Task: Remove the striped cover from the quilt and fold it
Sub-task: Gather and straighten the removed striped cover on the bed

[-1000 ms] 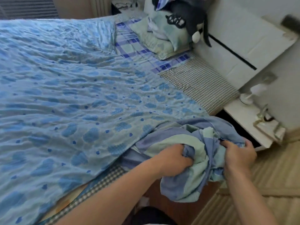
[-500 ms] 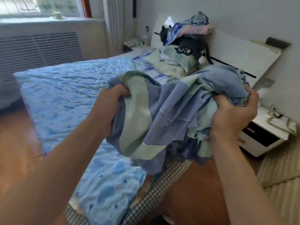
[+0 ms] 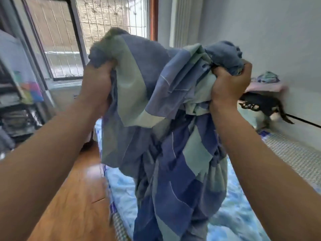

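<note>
Each grip is a closed fist: the left hand (image 3: 98,80) and right hand (image 3: 229,84) clutch bunched handfuls of the blue-and-green striped cotton cover (image 3: 166,129), raised high above the blue patterned quilt (image 3: 239,214) on the bed. Best to work along the edge for corners before shaking it flat.

Daylight comes in through the window (image 3: 97,32) at the upper left and the room is bright but soft. Motion blur smears the whole frame, and the wide lens bends straight lines near the edges.
</note>
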Tool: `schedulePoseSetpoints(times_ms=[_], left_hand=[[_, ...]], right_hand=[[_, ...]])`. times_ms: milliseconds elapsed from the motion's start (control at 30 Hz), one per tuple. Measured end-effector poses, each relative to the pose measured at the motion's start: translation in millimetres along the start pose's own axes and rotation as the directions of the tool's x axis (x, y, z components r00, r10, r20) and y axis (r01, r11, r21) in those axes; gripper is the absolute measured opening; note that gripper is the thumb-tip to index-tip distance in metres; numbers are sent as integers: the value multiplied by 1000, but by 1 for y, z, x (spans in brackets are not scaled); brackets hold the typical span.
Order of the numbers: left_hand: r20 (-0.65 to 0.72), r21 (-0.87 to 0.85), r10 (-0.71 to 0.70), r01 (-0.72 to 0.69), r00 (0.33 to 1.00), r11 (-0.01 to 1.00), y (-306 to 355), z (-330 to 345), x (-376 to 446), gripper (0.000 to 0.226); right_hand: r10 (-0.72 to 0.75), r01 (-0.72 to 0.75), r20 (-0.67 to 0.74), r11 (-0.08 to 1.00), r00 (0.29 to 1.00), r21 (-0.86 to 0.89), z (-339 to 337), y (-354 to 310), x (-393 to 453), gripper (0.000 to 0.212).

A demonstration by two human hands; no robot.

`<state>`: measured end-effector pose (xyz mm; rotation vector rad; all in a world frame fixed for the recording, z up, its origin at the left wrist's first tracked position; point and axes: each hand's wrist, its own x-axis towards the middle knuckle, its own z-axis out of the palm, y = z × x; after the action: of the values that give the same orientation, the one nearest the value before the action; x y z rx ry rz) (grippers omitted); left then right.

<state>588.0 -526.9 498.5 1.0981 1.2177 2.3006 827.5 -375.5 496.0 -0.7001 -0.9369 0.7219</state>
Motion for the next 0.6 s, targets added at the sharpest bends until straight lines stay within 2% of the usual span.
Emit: schedulePoseSetpoints(times_ms=[67, 167, 300, 467, 600], left_hand=[[22, 68, -12, 10, 1000, 998, -1, -41, 24, 12], [82, 153, -51, 38, 995, 987, -20, -110, 58, 5], [155, 101, -90, 75, 984, 992, -35, -192, 106, 8], [250, 121, -102, 73, 963, 990, -32, -215, 174, 4], [308, 44, -99, 89, 946, 995, -56, -222, 228, 15]], right_hand=[[-27, 27, 3, 999, 1000, 44, 40, 8, -29, 44], [-50, 50, -50, 999, 997, 10, 90, 32, -77, 41], [-77, 67, -189, 996, 979, -59, 142, 56, -137, 38], [-115, 66, -288, 983, 951, -173, 193, 47, -158, 42], [-241, 179, -345, 963, 907, -200, 225, 42, -154, 42]])
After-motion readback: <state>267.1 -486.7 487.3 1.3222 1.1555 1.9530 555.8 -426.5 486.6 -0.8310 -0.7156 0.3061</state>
